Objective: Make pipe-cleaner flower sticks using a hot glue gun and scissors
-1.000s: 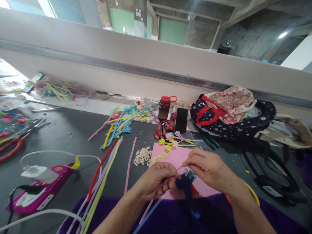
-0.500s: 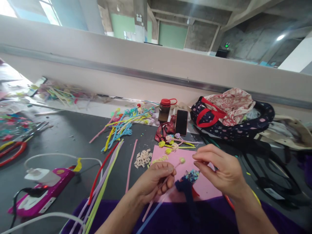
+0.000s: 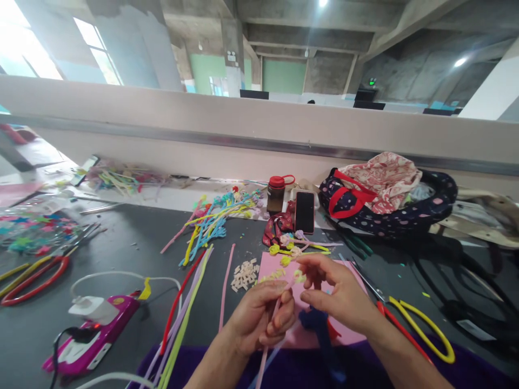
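Thin, fuzzy pink stem (image 3: pixel 264 362) with pale-yellow curled tip (image 3: pixel 299 276) is clasped in left hand (image 3: pixel 265 316) over flat pink sheet (image 3: pixel 357 273); right hand (image 3: pixel 343 292) is parted beside tip. Curl could be undone by slack hold.

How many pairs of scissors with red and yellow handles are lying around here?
2: one pair at the far left, the other pair by the pink sheet's right edge. More could be hidden under things.

The bare left hand (image 3: pixel 263 310) and bare right hand (image 3: pixel 338 294) join uncovered forearms (image 3: pixel 221 354); dark purple cloth (image 3: pixel 365 370) (garment or apron, impossible to tell) covers the lap.
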Tool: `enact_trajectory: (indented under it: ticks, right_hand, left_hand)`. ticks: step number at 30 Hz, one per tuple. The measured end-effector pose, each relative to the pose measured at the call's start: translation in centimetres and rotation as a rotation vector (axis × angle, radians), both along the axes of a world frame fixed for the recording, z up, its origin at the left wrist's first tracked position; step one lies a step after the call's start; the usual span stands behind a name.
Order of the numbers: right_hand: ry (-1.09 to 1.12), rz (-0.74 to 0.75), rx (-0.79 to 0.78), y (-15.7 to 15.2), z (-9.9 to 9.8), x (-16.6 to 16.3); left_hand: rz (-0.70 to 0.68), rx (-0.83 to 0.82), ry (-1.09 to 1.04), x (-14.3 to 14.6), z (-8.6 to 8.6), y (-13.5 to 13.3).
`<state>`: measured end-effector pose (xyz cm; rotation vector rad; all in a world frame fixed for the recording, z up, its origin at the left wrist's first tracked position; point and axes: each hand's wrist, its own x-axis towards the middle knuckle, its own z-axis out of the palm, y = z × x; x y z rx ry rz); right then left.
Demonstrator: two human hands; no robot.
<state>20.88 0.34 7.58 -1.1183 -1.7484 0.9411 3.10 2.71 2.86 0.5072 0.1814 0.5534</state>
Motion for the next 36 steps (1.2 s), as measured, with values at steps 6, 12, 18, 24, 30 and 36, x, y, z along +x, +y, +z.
enact_trajectory:
  ticks: [6, 12, 18, 24, 30, 36]
  right_hand:
    - [0.018, 0.117, 0.184, 0.0, 0.1, 0.7]
    - [-0.008, 0.184, 0.232, 0.0, 0.6, 1.4]
    - [-0.035, 0.217, 0.252, 0.0, 0.9, 1.7]
    - [-0.053, 0.2, 0.279, 0.1, 0.9, 1.3]
    - [-0.069, 0.18, 0.275, 0.1, 0.7, 1.3]
    - [-0.061, 0.17, 0.308, 0.1, 0.6, 1.2]
  left_hand:
    - [-0.082, -0.045, 0.015, 0.0, -0.1, 0.0]
    - [-0.128, -0.056, 0.012, 0.0, -0.4, 0.0]
    - [-0.156, -0.032, 0.0, 0.0, -0.6, 0.2]
    - [-0.141, -0.05, 0.021, 0.0, -0.6, 0.2]
    - [-0.122, -0.033, 0.012, 0.0, -0.6, 0.2]
    - [-0.096, -0.039, 0.041, 0.2, -0.3, 0.0]
